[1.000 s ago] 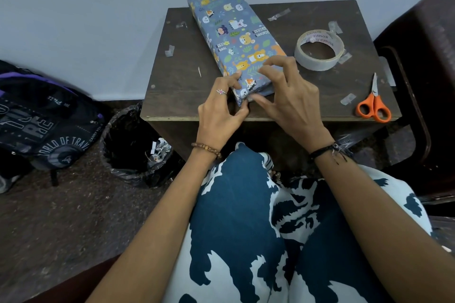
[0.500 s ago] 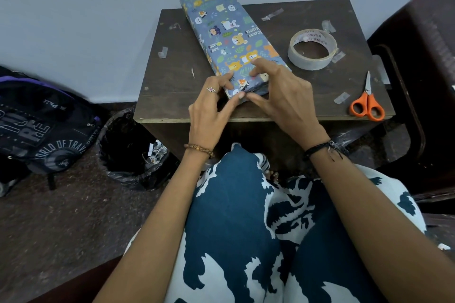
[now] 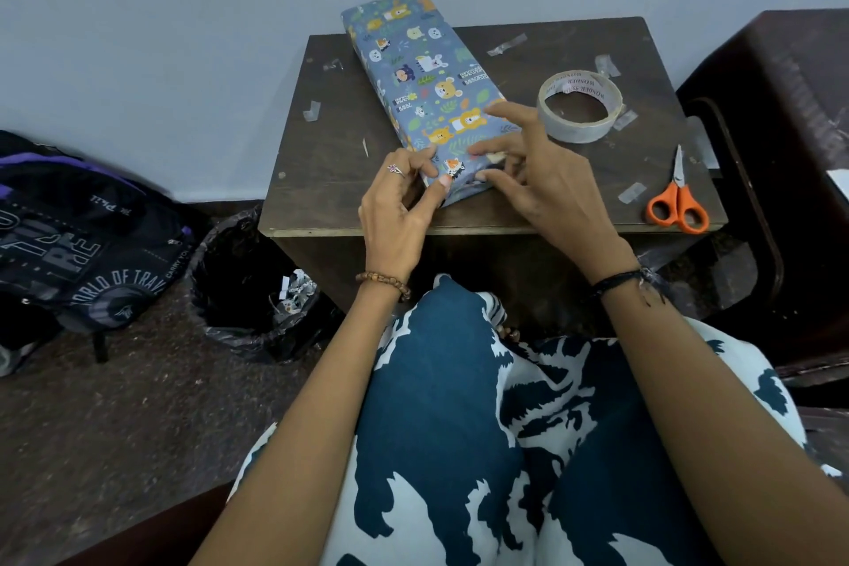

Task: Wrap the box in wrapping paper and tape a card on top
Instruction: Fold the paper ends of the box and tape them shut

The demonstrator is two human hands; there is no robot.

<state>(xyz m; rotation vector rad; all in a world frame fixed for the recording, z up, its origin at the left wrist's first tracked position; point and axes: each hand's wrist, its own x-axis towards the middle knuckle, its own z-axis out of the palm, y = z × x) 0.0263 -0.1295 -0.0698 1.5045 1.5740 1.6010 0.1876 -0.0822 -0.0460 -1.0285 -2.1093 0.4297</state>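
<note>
A long box wrapped in blue paper with cartoon animals (image 3: pixel 427 69) lies slantwise on a small dark wooden table (image 3: pixel 331 161), its far end over the back edge. My left hand (image 3: pixel 395 216) grips the box's near left corner, thumb pressed on the end fold and fingers on the top edge. My right hand (image 3: pixel 546 188) hovers over the near right end with fingers spread; the lower fingertips touch the paper and the index finger is raised. No card is in view.
A roll of clear tape (image 3: pixel 580 106) sits right of the box, and orange-handled scissors (image 3: pixel 677 202) lie near the table's front right corner. Several tape scraps stick to the tabletop. A black-lined bin (image 3: pixel 248 290) and a backpack (image 3: pixel 69 244) stand on the floor at left; dark furniture (image 3: pixel 781 152) is at right.
My right hand has lifted and spread its fingers, the index finger rising off the paper. My left thumb has slid onto the near corner fold. The box stays in place.
</note>
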